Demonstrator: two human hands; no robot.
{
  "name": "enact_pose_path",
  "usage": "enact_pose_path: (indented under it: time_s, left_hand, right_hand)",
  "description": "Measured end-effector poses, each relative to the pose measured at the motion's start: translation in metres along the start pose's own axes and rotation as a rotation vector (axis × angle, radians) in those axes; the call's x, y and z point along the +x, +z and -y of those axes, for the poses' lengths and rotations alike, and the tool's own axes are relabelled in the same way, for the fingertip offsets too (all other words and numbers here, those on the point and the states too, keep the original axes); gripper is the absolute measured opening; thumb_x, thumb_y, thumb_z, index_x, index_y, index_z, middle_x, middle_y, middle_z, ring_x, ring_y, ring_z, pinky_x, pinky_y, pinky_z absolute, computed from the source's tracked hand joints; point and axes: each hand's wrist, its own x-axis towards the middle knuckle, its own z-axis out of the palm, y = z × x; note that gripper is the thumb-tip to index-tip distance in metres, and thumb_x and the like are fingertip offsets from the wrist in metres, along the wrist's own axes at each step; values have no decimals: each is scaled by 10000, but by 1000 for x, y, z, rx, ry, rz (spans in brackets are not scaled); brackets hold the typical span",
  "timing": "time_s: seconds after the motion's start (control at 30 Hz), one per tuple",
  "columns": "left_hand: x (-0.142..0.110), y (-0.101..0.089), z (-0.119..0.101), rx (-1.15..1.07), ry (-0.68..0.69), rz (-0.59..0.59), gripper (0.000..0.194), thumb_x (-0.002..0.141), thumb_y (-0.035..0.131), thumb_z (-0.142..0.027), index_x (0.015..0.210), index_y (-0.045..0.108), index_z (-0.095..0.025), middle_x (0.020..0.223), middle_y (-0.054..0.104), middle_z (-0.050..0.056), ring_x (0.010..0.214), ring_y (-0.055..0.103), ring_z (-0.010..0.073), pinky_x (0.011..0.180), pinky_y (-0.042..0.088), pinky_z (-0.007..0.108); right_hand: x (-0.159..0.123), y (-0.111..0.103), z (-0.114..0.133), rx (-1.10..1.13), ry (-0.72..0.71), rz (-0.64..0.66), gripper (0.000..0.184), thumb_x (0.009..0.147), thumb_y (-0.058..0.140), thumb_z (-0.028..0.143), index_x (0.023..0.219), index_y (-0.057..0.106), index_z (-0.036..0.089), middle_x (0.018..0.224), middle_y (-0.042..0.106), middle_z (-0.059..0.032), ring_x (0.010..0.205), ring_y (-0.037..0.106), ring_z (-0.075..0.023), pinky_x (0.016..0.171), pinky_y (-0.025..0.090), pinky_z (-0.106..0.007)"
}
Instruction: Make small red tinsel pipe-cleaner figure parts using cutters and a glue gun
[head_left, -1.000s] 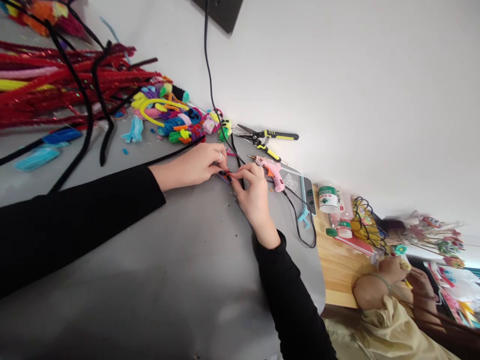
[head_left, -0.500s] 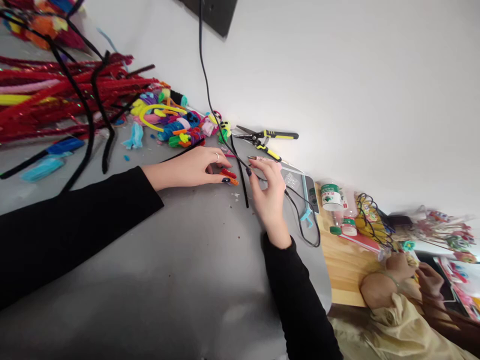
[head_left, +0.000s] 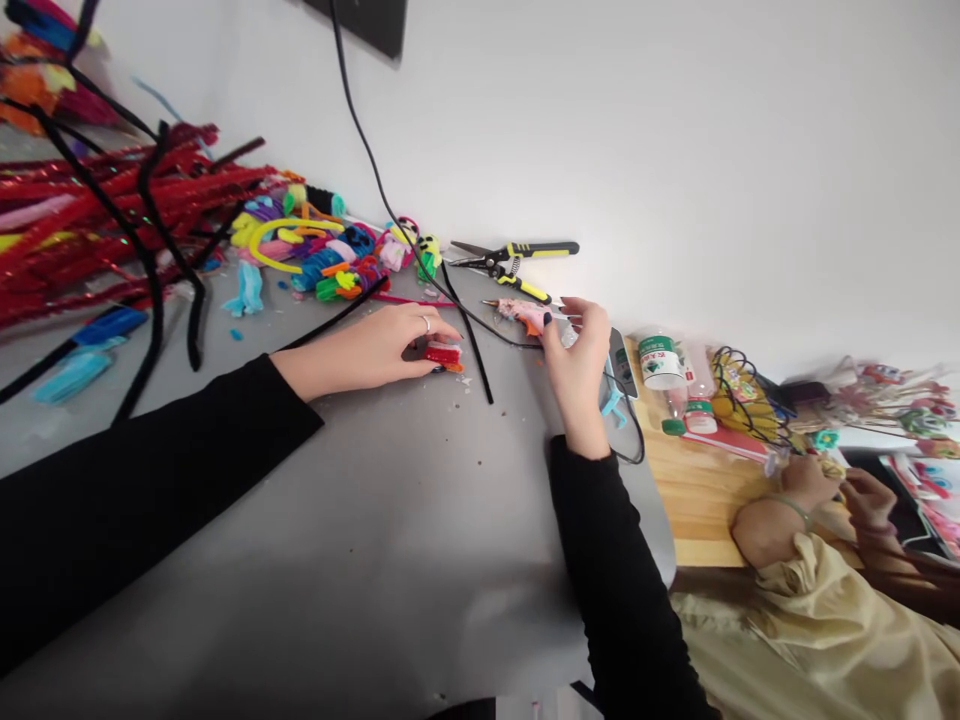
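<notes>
My left hand [head_left: 390, 345] is closed, pinching a small red pipe-cleaner piece [head_left: 444, 354] with white and orange bits between thumb and fingers, just above the grey tabletop. To its right, my right hand [head_left: 579, 365] curls its thumb and fingers round the rear of a pink glue gun [head_left: 520, 311]. The gun's metal nozzle points left, and part of its body is hidden behind the hand. A black pipe cleaner [head_left: 472, 345] lies between the hands. Behind the glue gun rest black-and-yellow pliers-like snips [head_left: 510, 262] with their jaws apart.
Red tinsel pipe cleaners [head_left: 150, 200] and colourful pipe-cleaner figures [head_left: 337, 255] crowd the left back. A black cable [head_left: 367, 150] hangs across the table. At right are a phone [head_left: 624, 365], plastic bottles [head_left: 660, 360] and a co-worker's hands [head_left: 810, 485].
My right hand has moved right, from in front of the glue gun to its rear, and closed round it. My left hand has closed on the red piece. The view has shifted slightly.
</notes>
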Motion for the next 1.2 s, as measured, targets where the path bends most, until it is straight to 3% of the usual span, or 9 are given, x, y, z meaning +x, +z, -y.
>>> enact_pose_path:
  time_s: [0.17, 0.3, 0.43, 0.63, 0.83, 0.93, 1.07, 1.1, 1.2]
  left_hand:
    - [0, 1, 4, -156, -120, -121, 483, 858, 734, -455, 1269, 801, -210, 1217, 803, 111, 965, 752, 287, 901, 591, 376]
    - [2, -2, 2, -498, -246, -219, 534, 810, 829, -481, 1269, 790, -210, 1241, 814, 115, 1050, 758, 300, 909, 613, 386]
    - [5, -2, 1, -794, -333, -239, 522, 792, 878, -493, 1217, 806, -199, 1310, 799, 129, 961, 763, 258, 865, 626, 375]
    - [4, 1, 9, -1148, -456, -243, 381, 790, 932, -350, 1120, 844, -181, 1236, 819, 135, 935, 763, 215, 882, 619, 338]
    - [6, -2, 7, -1364, -508, -272, 231, 840, 893, -215, 1060, 842, -168, 1246, 821, 133, 1047, 763, 232, 926, 621, 331]
    - [6, -3, 6, -1408, -546, -248, 133, 893, 846, -217, 1008, 840, -150, 1180, 836, 143, 984, 773, 221, 887, 631, 309]
    - [4, -3, 7, -1439, -579, -238, 72, 932, 803, -222, 897, 817, -160, 1114, 845, 137, 914, 778, 192, 834, 631, 258]
    - [4, -4, 7, -1448, -583, -238, 66, 934, 799, -220, 897, 814, -167, 1105, 845, 131, 909, 778, 188, 838, 633, 255]
    - [4, -6, 5, -1473, -583, -242, 50, 920, 802, -196, 965, 819, -186, 1122, 840, 118, 923, 783, 190, 860, 641, 265]
  right_hand:
    - [-1, -9, -21, -73, 50, -71, 363, 888, 538, 229, 1243, 599, 190, 1201, 683, -150, 1135, 637, -308, 1058, 507, -523]
    - [6, -8, -15, -67, -65, -29, 416, 947, 459, 181, 1354, 541, 192, 1305, 657, -168, 1247, 624, -300, 1079, 518, -491]
    - [47, 5, 7, -245, -237, 242, 480, 965, 413, 83, 1423, 537, 154, 1426, 629, -198, 1334, 563, -311, 1113, 490, -474]
    - [109, 24, 45, -705, -268, 625, 445, 943, 426, -7, 1323, 653, 40, 1396, 623, -298, 1282, 543, -408, 1050, 443, -520]
    - [114, 24, 55, -627, -99, 828, 92, 871, 704, 137, 911, 783, 112, 1012, 745, -217, 1027, 681, -330, 907, 513, -396]
    - [120, -3, 50, -562, 57, 754, 161, 904, 631, 167, 889, 780, 110, 1075, 748, -218, 964, 710, -299, 843, 548, -374]
    - [104, -76, 56, -391, 236, 593, 351, 995, 444, 264, 1081, 752, 119, 934, 749, -131, 875, 738, -270, 793, 600, -388]
    - [91, -95, 63, -273, 254, 538, 375, 1013, 404, 297, 1161, 724, 169, 938, 748, -92, 905, 753, -256, 812, 617, -387]
    - [32, -135, 92, 482, 434, 202, 239, 956, 497, 404, 1044, 670, 264, 1030, 761, -112, 1021, 775, -342, 844, 635, -529]
